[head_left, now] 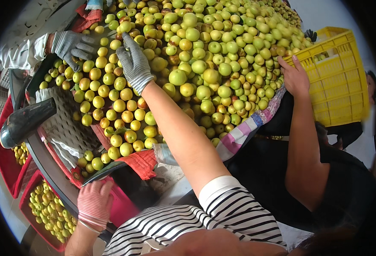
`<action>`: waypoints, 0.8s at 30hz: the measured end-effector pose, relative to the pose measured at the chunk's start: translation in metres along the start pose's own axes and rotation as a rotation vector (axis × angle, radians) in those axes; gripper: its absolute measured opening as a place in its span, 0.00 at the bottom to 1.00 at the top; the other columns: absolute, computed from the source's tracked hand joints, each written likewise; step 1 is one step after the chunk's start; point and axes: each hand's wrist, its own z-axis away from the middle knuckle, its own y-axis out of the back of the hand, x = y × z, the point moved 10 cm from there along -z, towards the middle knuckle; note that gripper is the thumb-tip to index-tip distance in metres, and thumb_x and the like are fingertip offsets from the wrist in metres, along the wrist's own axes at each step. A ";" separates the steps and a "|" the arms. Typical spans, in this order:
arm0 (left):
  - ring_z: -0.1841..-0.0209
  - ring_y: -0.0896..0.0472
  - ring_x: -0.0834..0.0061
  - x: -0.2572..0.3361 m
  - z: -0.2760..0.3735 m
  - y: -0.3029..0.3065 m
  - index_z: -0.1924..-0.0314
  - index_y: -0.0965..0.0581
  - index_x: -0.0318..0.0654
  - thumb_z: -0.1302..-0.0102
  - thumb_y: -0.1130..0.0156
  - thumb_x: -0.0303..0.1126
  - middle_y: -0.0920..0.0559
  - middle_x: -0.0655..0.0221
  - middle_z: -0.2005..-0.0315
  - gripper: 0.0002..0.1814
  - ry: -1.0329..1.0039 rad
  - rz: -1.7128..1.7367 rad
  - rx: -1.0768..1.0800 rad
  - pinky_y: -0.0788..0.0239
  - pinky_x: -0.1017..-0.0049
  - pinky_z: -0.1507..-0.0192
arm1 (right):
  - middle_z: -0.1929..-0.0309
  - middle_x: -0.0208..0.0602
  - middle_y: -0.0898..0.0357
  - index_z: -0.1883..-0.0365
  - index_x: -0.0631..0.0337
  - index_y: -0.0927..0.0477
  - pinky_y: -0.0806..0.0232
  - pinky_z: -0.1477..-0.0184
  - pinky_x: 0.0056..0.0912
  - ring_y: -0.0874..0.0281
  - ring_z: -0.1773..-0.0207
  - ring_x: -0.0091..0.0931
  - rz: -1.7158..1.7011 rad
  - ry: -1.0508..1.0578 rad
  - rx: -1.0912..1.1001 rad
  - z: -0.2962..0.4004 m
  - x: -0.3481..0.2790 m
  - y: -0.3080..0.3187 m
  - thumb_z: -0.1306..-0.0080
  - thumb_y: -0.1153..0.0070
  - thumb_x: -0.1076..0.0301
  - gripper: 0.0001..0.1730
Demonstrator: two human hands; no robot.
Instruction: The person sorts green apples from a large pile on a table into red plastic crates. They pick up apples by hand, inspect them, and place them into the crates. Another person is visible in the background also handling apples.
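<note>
My right hand (135,65), in a grey knitted glove, reaches over a broad heap of yellow-green jujubes (197,67), many with brown patches. Its index finger and thumb are spread among the fruit, with nothing visible between them; the palm is hidden. Lower down, my left hand (93,204), in a pink-and-white striped glove, is by the near rim of the sorting table (48,172) and beside a bright pink container (122,200). Whether its fingers grip anything is unclear. Loose jujubes (117,105) lie between my hands, around a perforated grey panel (71,118).
A co-worker's grey-gloved hand (72,46) is over the fruit at left. Another person's bare hand (295,75) is beside a tilted yellow crate (338,80). A dark tubular fixture (28,121) juts over the left edge. Below stands a red bin (44,224) of jujubes. Cloth (239,136) lines the rim.
</note>
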 end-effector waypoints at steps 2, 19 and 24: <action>0.58 0.24 0.58 0.003 0.004 -0.003 0.53 0.21 0.40 0.48 0.36 0.28 0.22 0.61 0.62 0.19 0.002 0.056 0.014 0.31 0.61 0.53 | 0.36 0.58 0.32 0.32 0.67 0.37 0.39 0.33 0.40 0.33 0.33 0.45 -0.017 -0.032 -0.020 0.000 -0.001 -0.004 0.29 0.50 0.60 0.31; 0.50 0.19 0.71 -0.163 -0.148 -0.011 0.38 0.28 0.38 0.28 0.43 0.41 0.19 0.65 0.50 0.23 0.224 1.898 0.431 0.25 0.68 0.46 | 0.35 0.59 0.33 0.33 0.66 0.36 0.38 0.34 0.45 0.34 0.33 0.49 0.223 0.058 -0.144 0.006 -0.014 -0.026 0.28 0.51 0.54 0.32; 0.48 0.20 0.67 -0.172 -0.156 -0.021 0.40 0.26 0.40 0.29 0.43 0.41 0.19 0.63 0.48 0.22 0.284 2.186 0.457 0.28 0.63 0.41 | 0.36 0.58 0.31 0.34 0.67 0.35 0.38 0.34 0.44 0.32 0.34 0.48 0.233 0.068 -0.153 0.012 -0.021 -0.032 0.28 0.51 0.55 0.31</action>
